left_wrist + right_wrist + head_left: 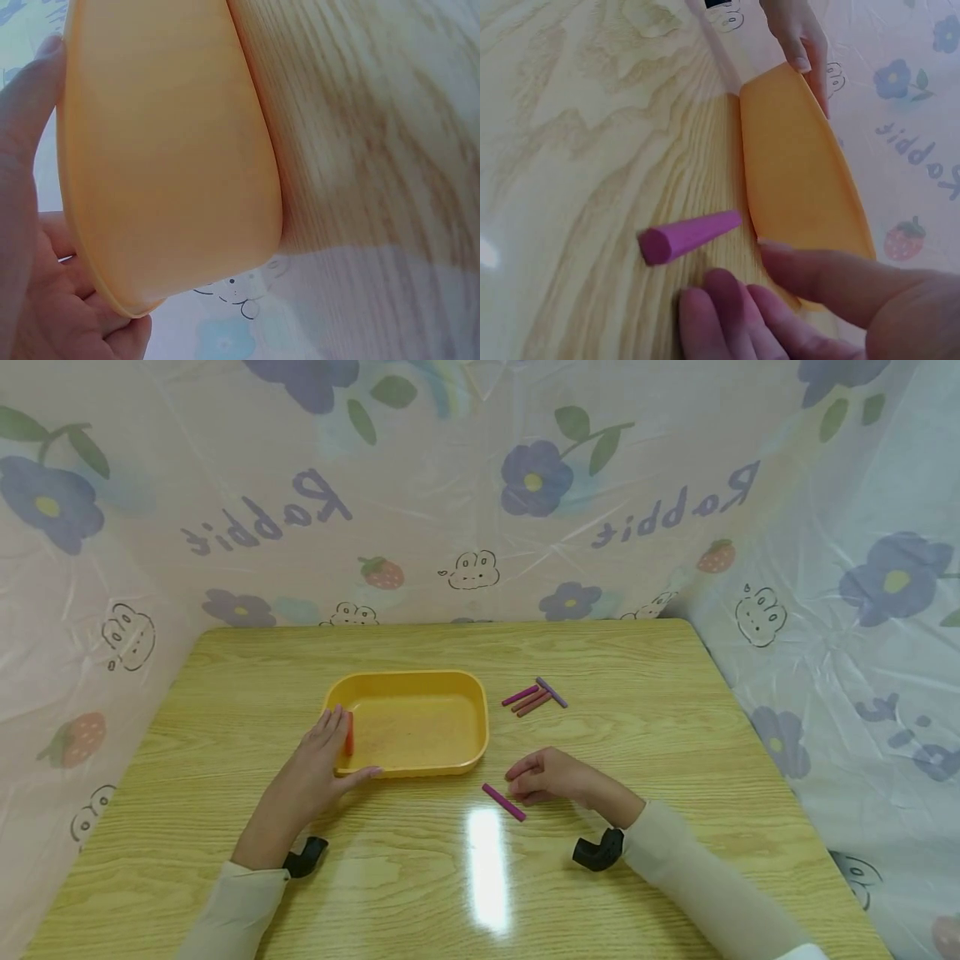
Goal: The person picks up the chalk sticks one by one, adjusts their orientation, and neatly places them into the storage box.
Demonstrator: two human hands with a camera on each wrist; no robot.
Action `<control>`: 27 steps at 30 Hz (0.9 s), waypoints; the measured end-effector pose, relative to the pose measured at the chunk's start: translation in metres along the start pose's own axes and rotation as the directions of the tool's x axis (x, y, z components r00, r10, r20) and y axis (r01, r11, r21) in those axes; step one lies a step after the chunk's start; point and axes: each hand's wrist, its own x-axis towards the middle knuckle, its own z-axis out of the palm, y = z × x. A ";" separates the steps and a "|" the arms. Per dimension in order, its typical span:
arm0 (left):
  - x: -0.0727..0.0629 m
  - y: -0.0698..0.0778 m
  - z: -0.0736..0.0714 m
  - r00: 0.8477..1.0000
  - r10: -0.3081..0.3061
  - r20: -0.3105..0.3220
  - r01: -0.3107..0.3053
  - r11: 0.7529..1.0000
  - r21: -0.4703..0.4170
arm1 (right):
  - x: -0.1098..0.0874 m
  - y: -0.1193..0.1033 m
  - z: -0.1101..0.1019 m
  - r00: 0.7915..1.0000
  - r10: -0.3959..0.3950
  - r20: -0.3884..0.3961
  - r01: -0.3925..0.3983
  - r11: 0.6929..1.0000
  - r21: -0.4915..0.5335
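A yellow-orange plastic tray (411, 770) stands on the table. My left hand (318, 756) rests at its near left corner, fingers laid over the left rim and thumb along the near rim. Just beside those fingertips, a red crayon-like stick (349, 733) lies inside the tray along the left wall. To the right of the tray, a magenta crayon-like stick (503, 802) lies slantwise on the wood. My right hand (547, 777) is close beside it with loosely bent fingers and nothing between them. In the right wrist view the thumb (817, 274) overlaps the tray's edge.
Several similar sticks lie grouped beyond the right hand, among them a magenta one (521, 695), reddish-brown ones (534, 704) and a greyish-purple one (552, 692). Black wrist cameras (598, 850) sit under both wrists. A printed curtain (480, 485) surrounds the wooden table (637, 685).
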 end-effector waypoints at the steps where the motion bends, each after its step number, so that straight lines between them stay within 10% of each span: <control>1: 0.000 0.000 0.000 1.000 -0.002 0.000 0.002 1.000 0.002 | 0.000 0.000 0.002 1.000 -0.008 -0.011 0.008 1.000 -0.018; 13: 0.000 0.000 0.000 1.000 0.000 -0.004 0.000 1.000 0.004 | -0.002 -0.002 0.023 0.977 -0.143 -0.156 0.073 0.920 -0.386; 27: 0.001 0.001 -0.001 1.000 -0.009 0.006 0.009 1.000 0.012 | -0.003 -0.001 0.043 0.962 -0.204 -0.184 0.095 0.875 -0.476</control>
